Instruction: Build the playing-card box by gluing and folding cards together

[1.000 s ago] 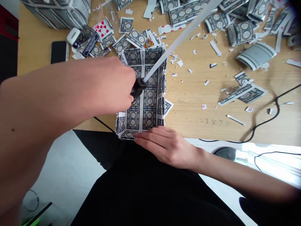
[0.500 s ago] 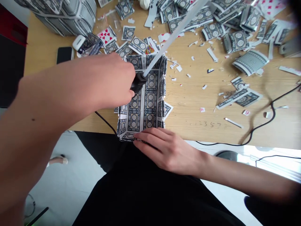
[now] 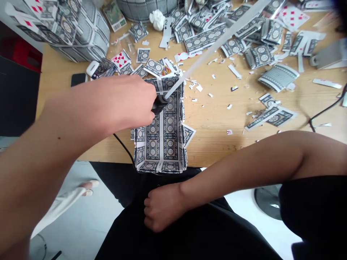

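Note:
My left hand (image 3: 130,103) is wrapped round a black hot glue gun (image 3: 159,104), most of it hidden in the fist. A long translucent glue stick (image 3: 214,48) juts from it toward the upper right. Below this hand lies an open box (image 3: 170,150) made of patterned playing cards joined by white seams, at the table's front edge. My right hand (image 3: 164,207) rests closed on the black clothing over my lap, apart from the box. Nothing shows between its curled fingers.
Cut and folded playing cards (image 3: 206,38) and paper scraps litter the wooden table (image 3: 211,115). A larger card-built structure (image 3: 81,32) stands at the back left near a dark phone (image 3: 78,79). A black cord (image 3: 124,144) runs beside the box. Another person's foot (image 3: 88,187) shows below left.
My right hand has left the box's near edge and moved down to my lap, closing into a fist. My left hand still holds the glue gun over the box. The view has shifted slightly.

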Motion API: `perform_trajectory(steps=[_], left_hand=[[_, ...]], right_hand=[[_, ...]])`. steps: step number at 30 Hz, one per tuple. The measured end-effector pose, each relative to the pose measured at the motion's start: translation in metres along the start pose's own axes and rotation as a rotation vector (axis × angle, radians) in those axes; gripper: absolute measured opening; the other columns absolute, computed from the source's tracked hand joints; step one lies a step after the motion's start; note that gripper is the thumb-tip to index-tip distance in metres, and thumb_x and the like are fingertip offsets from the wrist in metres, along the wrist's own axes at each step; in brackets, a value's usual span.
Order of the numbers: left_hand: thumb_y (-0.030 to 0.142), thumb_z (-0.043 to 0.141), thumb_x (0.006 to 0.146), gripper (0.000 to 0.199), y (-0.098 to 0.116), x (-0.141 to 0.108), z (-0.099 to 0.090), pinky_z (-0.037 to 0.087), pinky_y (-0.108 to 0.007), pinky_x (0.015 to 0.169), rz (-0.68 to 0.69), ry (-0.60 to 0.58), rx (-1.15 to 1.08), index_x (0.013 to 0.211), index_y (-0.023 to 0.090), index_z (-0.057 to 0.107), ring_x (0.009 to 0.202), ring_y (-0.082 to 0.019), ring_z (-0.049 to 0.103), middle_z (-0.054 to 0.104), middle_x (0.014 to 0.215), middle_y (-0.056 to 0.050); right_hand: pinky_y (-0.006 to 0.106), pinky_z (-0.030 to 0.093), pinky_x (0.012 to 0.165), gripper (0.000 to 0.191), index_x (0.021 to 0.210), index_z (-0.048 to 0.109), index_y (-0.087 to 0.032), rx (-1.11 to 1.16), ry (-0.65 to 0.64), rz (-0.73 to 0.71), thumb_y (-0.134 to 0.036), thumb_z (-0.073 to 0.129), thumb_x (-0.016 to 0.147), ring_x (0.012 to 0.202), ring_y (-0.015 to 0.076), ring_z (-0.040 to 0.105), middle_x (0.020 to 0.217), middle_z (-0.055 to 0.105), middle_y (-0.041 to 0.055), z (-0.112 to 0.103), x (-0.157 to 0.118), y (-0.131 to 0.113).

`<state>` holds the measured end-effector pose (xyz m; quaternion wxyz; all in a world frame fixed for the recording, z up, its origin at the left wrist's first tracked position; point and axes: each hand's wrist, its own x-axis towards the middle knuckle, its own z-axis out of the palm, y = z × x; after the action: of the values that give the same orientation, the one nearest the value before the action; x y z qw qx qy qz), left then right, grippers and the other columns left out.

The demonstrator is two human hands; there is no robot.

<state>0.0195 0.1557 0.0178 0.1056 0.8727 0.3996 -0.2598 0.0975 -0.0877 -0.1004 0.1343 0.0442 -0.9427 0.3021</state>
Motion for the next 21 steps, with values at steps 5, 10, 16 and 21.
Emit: perform_trajectory(steps=[5,10,16,21], left_hand=[[0.050,0.066,0.089,0.034,0.029,-0.002,-0.019,0.055,-0.058,0.103,-0.051,-0.075,0.128,0.103,0.023,0.081,0.112,-0.042,0.073,0.073,0.092,-0.008],[0.042,0.059,0.096,0.032,0.053,0.001,-0.038,0.062,-0.054,0.086,-0.110,-0.224,0.333,0.094,0.014,0.075,0.088,-0.036,0.075,0.066,0.083,-0.009],[0.044,0.059,0.094,0.032,0.054,0.007,-0.040,0.061,-0.055,0.090,-0.122,-0.246,0.360,0.094,0.015,0.073,0.096,-0.037,0.075,0.065,0.087,-0.008],[0.049,0.061,0.090,0.035,0.042,0.010,-0.037,0.050,-0.063,0.111,-0.140,-0.161,0.190,0.097,0.017,0.076,0.123,-0.045,0.068,0.070,0.099,-0.007]], right_hand=[[0.036,0.036,0.048,0.010,0.103,0.079,-0.014,0.055,-0.074,0.054,-0.010,0.069,0.100,0.075,0.0211,0.078,0.082,0.082,0.0045,0.010,-0.002,0.017],[0.036,0.032,0.046,0.010,0.102,0.080,-0.017,0.077,-0.147,0.100,-0.012,0.074,0.097,0.072,0.0221,0.077,0.077,0.080,0.0036,0.009,-0.001,0.023],[0.038,0.033,0.046,0.012,0.105,0.080,-0.017,0.089,-0.233,0.124,-0.014,0.073,0.096,0.075,0.0252,0.078,0.078,0.080,0.0045,0.009,-0.004,0.025],[0.034,0.040,0.051,0.016,0.091,0.076,-0.016,0.084,0.076,0.014,-0.010,0.065,0.101,0.073,0.0191,0.074,0.078,0.078,0.0045,-0.007,-0.005,0.012]])
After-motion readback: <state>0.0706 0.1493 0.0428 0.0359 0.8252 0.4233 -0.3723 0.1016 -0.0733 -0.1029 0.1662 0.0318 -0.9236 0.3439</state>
